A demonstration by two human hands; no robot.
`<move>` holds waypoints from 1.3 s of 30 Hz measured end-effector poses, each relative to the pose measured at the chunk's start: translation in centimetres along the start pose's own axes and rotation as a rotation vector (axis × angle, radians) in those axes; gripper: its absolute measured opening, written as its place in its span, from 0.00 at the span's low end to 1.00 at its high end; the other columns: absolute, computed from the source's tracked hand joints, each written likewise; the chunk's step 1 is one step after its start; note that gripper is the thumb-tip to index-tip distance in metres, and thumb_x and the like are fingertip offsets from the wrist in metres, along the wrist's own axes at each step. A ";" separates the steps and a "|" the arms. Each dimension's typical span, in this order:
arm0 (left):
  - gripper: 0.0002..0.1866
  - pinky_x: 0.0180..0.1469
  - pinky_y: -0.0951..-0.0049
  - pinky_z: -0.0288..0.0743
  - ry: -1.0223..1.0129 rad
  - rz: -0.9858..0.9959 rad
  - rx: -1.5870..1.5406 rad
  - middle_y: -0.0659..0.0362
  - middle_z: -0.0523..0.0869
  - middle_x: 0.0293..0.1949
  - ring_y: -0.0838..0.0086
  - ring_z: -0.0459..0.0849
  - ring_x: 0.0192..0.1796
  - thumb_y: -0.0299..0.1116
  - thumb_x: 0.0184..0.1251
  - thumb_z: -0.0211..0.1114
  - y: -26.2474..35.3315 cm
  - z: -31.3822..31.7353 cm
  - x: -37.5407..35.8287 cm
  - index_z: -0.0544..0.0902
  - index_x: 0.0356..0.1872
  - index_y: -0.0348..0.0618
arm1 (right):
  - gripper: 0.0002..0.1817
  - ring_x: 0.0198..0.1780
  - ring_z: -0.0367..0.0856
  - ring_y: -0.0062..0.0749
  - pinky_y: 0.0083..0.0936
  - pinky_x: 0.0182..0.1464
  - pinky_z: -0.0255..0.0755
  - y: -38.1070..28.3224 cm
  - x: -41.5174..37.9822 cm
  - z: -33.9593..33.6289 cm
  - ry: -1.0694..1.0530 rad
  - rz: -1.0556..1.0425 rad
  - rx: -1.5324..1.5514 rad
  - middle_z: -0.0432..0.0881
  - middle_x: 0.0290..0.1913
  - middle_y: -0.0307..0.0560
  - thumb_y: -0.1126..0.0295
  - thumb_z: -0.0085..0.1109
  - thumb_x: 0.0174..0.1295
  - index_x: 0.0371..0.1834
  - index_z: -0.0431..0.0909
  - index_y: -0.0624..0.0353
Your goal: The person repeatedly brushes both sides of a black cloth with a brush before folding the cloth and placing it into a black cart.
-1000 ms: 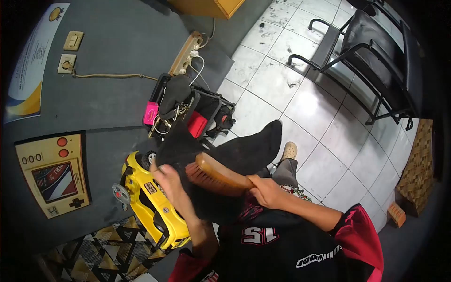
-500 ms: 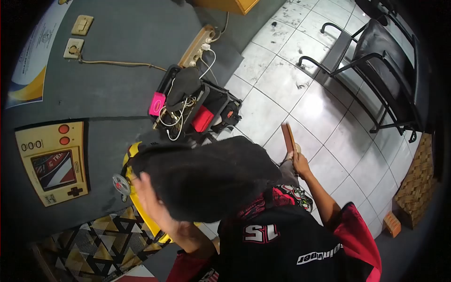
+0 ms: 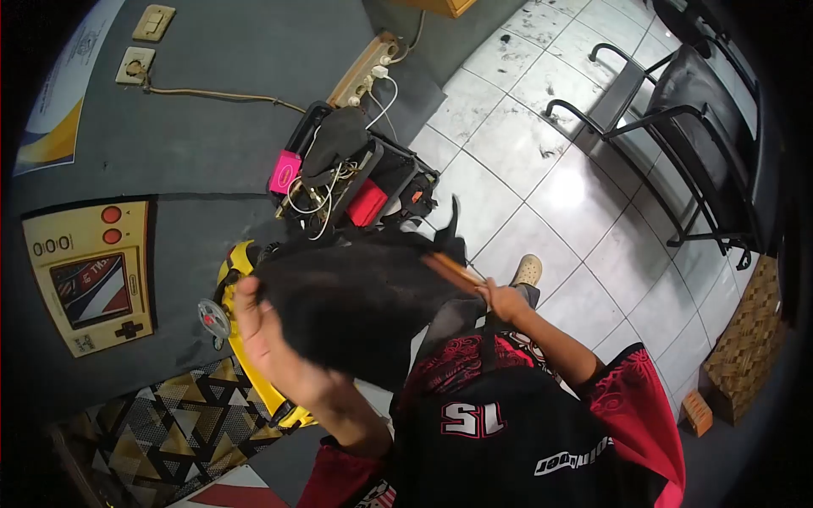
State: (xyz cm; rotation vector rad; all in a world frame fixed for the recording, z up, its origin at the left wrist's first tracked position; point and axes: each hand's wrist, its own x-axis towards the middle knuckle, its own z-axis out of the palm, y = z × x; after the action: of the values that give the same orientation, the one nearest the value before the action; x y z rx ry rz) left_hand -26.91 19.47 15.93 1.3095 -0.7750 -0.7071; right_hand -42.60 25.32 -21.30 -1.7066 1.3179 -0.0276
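A wide piece of black cloth [image 3: 347, 296] hangs spread out in front of my body. My left hand [image 3: 284, 356] is at its left edge, thumb raised, with the other fingers partly hidden by the fabric. In my right hand [image 3: 504, 300] is a long, flat brown wooden brush [image 3: 456, 273], gripped at its near end. The brush's far end overlaps the right part of the cloth. One corner of the cloth sticks up beyond the brush.
Beyond the cloth stands a black cart [image 3: 398, 173] with cables and a pink box [image 3: 285, 172]. A yellow object [image 3: 254, 356] is at the left by the grey wall. A black chair [image 3: 686, 118] stands on the white tiles [image 3: 559, 182], which carry dark scraps. A woven panel [image 3: 745, 339] is at right.
My right hand has swung left with the brush, bringing it over the cloth's edge. The cloth has shifted and a corner flaps up. My left hand stays near the cloth's left edge.
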 end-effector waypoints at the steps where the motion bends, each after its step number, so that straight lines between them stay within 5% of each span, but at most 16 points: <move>1: 0.24 0.66 0.66 0.60 0.160 -0.001 0.006 0.51 0.76 0.53 0.66 0.77 0.53 0.40 0.68 0.46 0.7 0.1 0.0 0.63 0.60 0.36 | 0.26 0.38 0.79 0.60 0.48 0.39 0.73 2.5 0.5 0.8 -0.052 0.177 0.048 0.80 0.33 0.65 0.48 0.32 0.68 0.49 0.66 0.62; 5: 0.23 0.53 0.65 0.75 0.119 -0.032 -0.197 0.45 0.78 0.49 0.63 0.81 0.48 0.30 0.70 0.44 2.1 -1.9 0.1 0.60 0.65 0.37 | 0.25 0.36 0.80 0.58 0.47 0.39 0.72 11.1 0.3 2.9 -0.020 0.255 0.078 0.80 0.33 0.65 0.52 0.33 0.68 0.40 0.72 0.66; 7: 0.24 0.51 0.65 0.76 -0.063 0.192 0.183 0.45 0.79 0.46 0.63 0.82 0.45 0.30 0.68 0.42 1.0 -2.7 0.2 0.59 0.64 0.32 | 0.25 0.33 0.80 0.57 0.47 0.36 0.72 11.1 0.4 1.9 -0.088 0.223 0.057 0.80 0.31 0.63 0.54 0.33 0.68 0.37 0.72 0.67; 8: 0.25 0.50 0.66 0.77 -0.155 0.303 0.371 0.45 0.80 0.45 0.62 0.82 0.44 0.30 0.67 0.41 0.7 -2.8 0.3 0.59 0.64 0.29 | 0.26 0.34 0.80 0.56 0.45 0.36 0.71 9.6 0.0 0.7 0.063 0.341 0.248 0.80 0.31 0.65 0.53 0.33 0.69 0.37 0.73 0.67; 9: 0.26 0.49 0.68 0.77 -0.121 0.264 0.064 0.46 0.80 0.44 0.64 0.82 0.43 0.27 0.64 0.40 -0.1 -0.5 -0.4 0.59 0.64 0.28 | 0.26 0.36 0.80 0.56 0.43 0.37 0.71 7.6 -0.7 -0.9 0.215 0.459 0.441 0.79 0.32 0.66 0.53 0.32 0.69 0.36 0.74 0.66; 14: 0.27 0.49 0.70 0.78 -0.138 0.042 -0.150 0.46 0.80 0.45 0.67 0.82 0.43 0.27 0.63 0.41 -1.0 0.8 -1.0 0.58 0.64 0.27 | 0.20 0.22 0.69 0.47 0.38 0.29 0.64 -8.5 -6.3 -12.3 0.555 -0.089 0.749 0.69 0.21 0.55 0.56 0.34 0.70 0.35 0.66 0.63; 17: 0.28 0.50 0.70 0.77 -0.219 0.115 0.127 0.45 0.80 0.45 0.66 0.82 0.44 0.27 0.62 0.40 -1.0 1.4 -0.9 0.56 0.65 0.27 | 0.13 0.26 0.75 0.48 0.36 0.30 0.66 -14.2 -10.3 -15.4 0.299 -0.395 0.867 0.72 0.22 0.58 0.66 0.41 0.67 0.46 0.66 0.64; 20: 0.29 0.47 0.74 0.77 -0.192 0.041 -0.168 0.46 0.80 0.43 0.67 0.82 0.40 0.26 0.62 0.39 -0.2 2.5 -1.1 0.53 0.66 0.27 | 0.13 0.24 0.77 0.57 0.43 0.24 0.67 -14.2 -9.1 -12.0 0.171 -0.620 0.666 0.74 0.19 0.59 0.67 0.46 0.65 0.47 0.65 0.62; 22: 0.30 0.38 0.81 0.76 -0.082 0.283 0.150 0.49 0.80 0.39 0.76 0.79 0.29 0.26 0.62 0.39 1.0 3.3 -1.1 0.51 0.67 0.28 | 0.13 0.20 0.75 0.58 0.48 0.22 0.67 -10.9 -6.6 -8.2 0.171 -0.471 0.481 0.74 0.17 0.59 0.63 0.46 0.66 0.47 0.65 0.60; 23: 0.32 0.48 0.74 0.76 -0.274 0.144 -0.178 0.61 0.74 0.27 0.82 0.74 0.27 0.29 0.64 0.42 1.5 0.9 -0.3 0.48 0.69 0.36 | 0.15 0.21 0.76 0.57 0.48 0.23 0.69 -8.0 -5.4 -6.5 0.200 -0.428 0.249 0.76 0.18 0.57 0.58 0.42 0.67 0.45 0.65 0.59; 26: 0.31 0.48 0.79 0.75 -0.423 0.172 -0.384 0.64 0.69 0.24 0.85 0.68 0.23 0.29 0.64 0.41 2.2 -0.5 0.3 0.50 0.69 0.36 | 0.23 0.29 0.79 0.60 0.49 0.32 0.72 1.4 -2.8 -1.3 0.061 -0.002 0.050 0.79 0.25 0.64 0.52 0.34 0.69 0.49 0.66 0.63; 30: 0.31 0.44 0.82 0.77 0.157 0.149 -0.121 0.53 0.80 0.39 0.84 0.77 0.27 0.27 0.62 0.43 1.2 2.5 -1.2 0.51 0.68 0.34 | 0.18 0.37 0.79 0.59 0.47 0.38 0.72 10.6 -1.1 1.6 -0.057 -0.063 -0.017 0.79 0.30 0.67 0.61 0.35 0.67 0.39 0.75 0.60; 31: 0.31 0.48 0.75 0.77 -0.128 0.127 -0.208 0.46 0.78 0.48 0.72 0.82 0.39 0.26 0.62 0.44 0.7 -1.0 -0.8 0.51 0.68 0.33 | 0.18 0.37 0.79 0.59 0.47 0.38 0.71 9.5 -1.9 -0.3 -0.039 0.102 0.087 0.78 0.30 0.67 0.60 0.35 0.68 0.38 0.74 0.62; 33: 0.32 0.43 0.78 0.77 -0.186 0.083 -0.247 0.48 0.78 0.47 0.75 0.81 0.37 0.26 0.60 0.46 0.7 -1.3 -0.5 0.52 0.68 0.32 | 0.19 0.38 0.78 0.60 0.47 0.38 0.71 6.1 -2.8 -3.7 -0.020 0.259 0.183 0.78 0.31 0.68 0.60 0.35 0.68 0.37 0.74 0.63; 35: 0.33 0.38 0.82 0.77 -0.244 0.030 -0.280 0.50 0.79 0.46 0.78 0.80 0.35 0.25 0.58 0.48 0.6 -1.1 -0.7 0.54 0.67 0.31 | 0.21 0.34 0.77 0.60 0.46 0.35 0.68 3.0 -3.7 -5.4 0.406 0.210 0.453 0.76 0.29 0.67 0.58 0.34 0.69 0.35 0.71 0.65; 39: 0.37 0.51 0.74 0.74 -0.175 0.093 -0.089 0.52 0.79 0.46 0.70 0.81 0.45 0.24 0.55 0.59 -0.9 1.0 -1.5 0.53 0.67 0.31 | 0.17 0.24 0.71 0.54 0.38 0.28 0.64 -10.0 -8.9 -13.5 0.467 -0.081 0.799 0.68 0.20 0.58 0.59 0.34 0.70 0.40 0.65 0.64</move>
State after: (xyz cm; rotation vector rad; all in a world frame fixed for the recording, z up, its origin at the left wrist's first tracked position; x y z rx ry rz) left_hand -28.62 20.01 14.96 1.1345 -0.9296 -0.7794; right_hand -45.97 23.07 -2.73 -1.0793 1.3061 -0.9225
